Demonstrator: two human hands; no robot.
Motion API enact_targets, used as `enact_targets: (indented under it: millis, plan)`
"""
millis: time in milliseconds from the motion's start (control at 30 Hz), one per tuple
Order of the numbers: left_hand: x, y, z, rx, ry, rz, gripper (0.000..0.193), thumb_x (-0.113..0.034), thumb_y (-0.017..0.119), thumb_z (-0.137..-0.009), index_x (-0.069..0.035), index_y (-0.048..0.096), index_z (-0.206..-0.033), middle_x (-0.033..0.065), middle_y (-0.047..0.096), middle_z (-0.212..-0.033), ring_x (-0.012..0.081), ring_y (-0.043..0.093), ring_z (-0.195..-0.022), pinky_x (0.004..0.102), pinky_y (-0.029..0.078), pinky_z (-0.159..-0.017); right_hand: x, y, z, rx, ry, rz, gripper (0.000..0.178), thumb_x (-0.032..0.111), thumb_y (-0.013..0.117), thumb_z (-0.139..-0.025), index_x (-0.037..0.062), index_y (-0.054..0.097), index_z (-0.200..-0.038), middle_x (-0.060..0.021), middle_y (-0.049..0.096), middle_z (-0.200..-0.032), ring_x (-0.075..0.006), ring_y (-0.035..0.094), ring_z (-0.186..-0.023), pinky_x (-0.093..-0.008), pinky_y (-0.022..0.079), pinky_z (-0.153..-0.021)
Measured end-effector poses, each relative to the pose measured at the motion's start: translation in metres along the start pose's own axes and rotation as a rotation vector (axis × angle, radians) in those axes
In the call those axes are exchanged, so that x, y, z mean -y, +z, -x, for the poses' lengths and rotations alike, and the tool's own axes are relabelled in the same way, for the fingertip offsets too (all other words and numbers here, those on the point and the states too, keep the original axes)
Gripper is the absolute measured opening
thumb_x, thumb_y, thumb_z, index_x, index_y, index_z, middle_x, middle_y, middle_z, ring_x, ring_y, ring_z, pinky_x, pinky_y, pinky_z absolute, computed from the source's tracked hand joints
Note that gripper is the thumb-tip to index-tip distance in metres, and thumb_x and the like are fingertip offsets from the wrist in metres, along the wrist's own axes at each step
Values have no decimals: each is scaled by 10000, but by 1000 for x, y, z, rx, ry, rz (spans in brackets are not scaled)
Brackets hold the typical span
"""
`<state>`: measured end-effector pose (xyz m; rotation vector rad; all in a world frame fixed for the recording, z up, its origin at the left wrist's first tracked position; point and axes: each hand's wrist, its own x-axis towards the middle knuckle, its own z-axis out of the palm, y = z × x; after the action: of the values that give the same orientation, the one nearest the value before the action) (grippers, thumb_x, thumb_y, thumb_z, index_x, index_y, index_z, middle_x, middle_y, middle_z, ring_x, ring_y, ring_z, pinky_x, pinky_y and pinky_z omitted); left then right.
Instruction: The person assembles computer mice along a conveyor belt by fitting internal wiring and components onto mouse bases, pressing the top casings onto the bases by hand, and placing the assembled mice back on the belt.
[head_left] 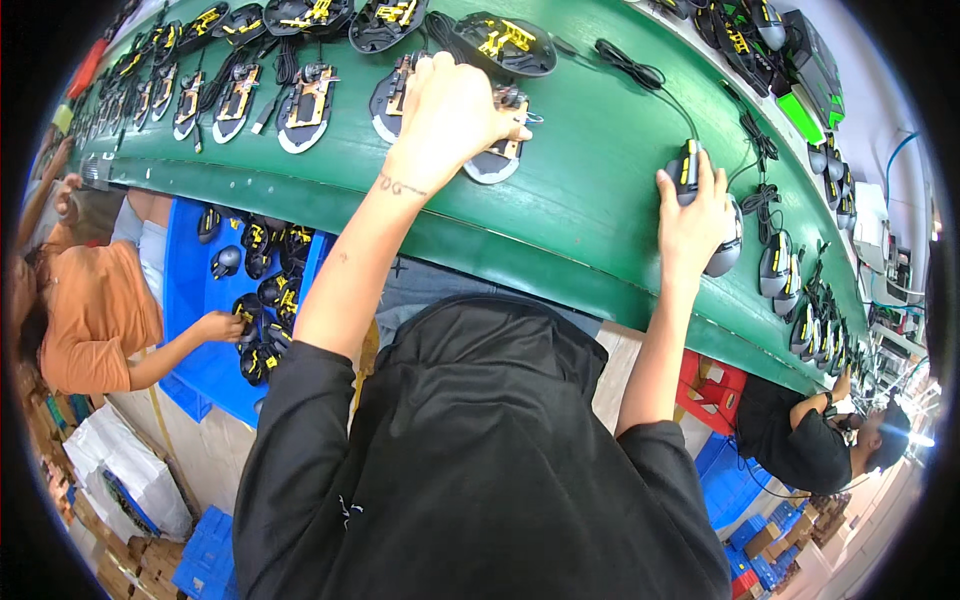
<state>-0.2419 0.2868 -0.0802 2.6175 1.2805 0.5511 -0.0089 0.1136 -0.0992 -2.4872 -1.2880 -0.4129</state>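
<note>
My left hand (445,115) is over the far side of the green bench with its fingers curled and its thumb reaching right. Beneath the thumb lies an open mouse base (493,165) with an exposed circuit board. Another open mouse base (386,105) shows partly from behind the hand's left side. What the curled fingers hold, if anything, is hidden. At the right, my right hand (697,222) is closed around a black computer mouse (686,172) with yellow side parts, its cable running away to the far side. A grey-and-black mouse (727,248) lies against that hand's right side.
The green conveyor-like bench (570,190) spans the view. Upper mouse shells (505,42) with yellow parts lie along its far side. Assembled mice (775,265) line the right. A blue bin (195,285) of shells stands left. Two co-workers, orange shirt (100,310) and black shirt (790,435), sit nearby.
</note>
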Motion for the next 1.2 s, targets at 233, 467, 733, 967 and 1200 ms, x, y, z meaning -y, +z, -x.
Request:
enact_targets:
  millis: [233,467,733,967,1200]
  plan:
    - [-10,-1,-1,323,-316,541,482,-331,841,-689,68,630,-859,190,676,-938,287,652,-739,380,524,-695,105,-21,-45,294,241,-810,700,552,643,-861,42,557,-1333,-195,709,-1087,-299,699,-955,-357,512,-882]
    - [-26,9,47,322,-655,1889,334,-6,662,-863,66,533,-1163,220,668,-1066,303,699,-951,389,597,-839,144,60,-112,671,91,-886,579,335,724,-815,-44,615,-1239,-141,743,-848,-163,720,-717,-276,545,-725]
    - [-25,12,81,234,-668,2294,458,-361,396,-1051,-32,473,-1358,171,644,-1125,288,686,-948,427,596,-814,127,-37,-24,497,261,-884,425,379,702,-878,-17,717,-1029,-130,719,-840,-152,687,-718,-306,556,-698]
    - [-33,9,77,169,-619,2149,492,-353,325,-1067,-37,373,-1442,130,592,-1235,221,635,-1081,449,600,-848,118,-29,24,538,527,-1436,228,74,742,-841,-83,701,-1001,-127,716,-870,-134,662,-746,-278,568,-664]
    - [-34,16,78,35,-637,2097,451,-297,304,-1077,-24,375,-1429,114,589,-1200,203,616,-1085,355,516,-968,147,-23,51,15,-295,-643,211,43,742,-793,-9,718,-996,-112,599,-898,-230,610,-794,-328,504,-706]
